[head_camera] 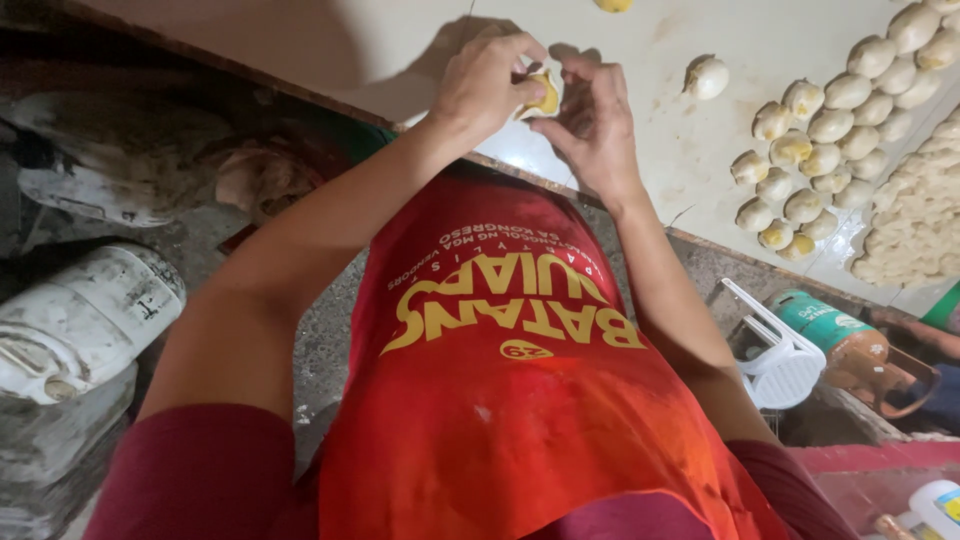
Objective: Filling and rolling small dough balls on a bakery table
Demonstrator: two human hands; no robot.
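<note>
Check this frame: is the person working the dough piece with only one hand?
No: both the left hand and the right hand pinch the yellow-filled dough piece above the pale table.

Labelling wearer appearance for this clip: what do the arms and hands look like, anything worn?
Both hands bare: left hand, right hand, no gloves, rings or watch visible. Forearms bare up to short maroon sleeves. A red-orange apron with yellow and white lettering covers the front.
</note>
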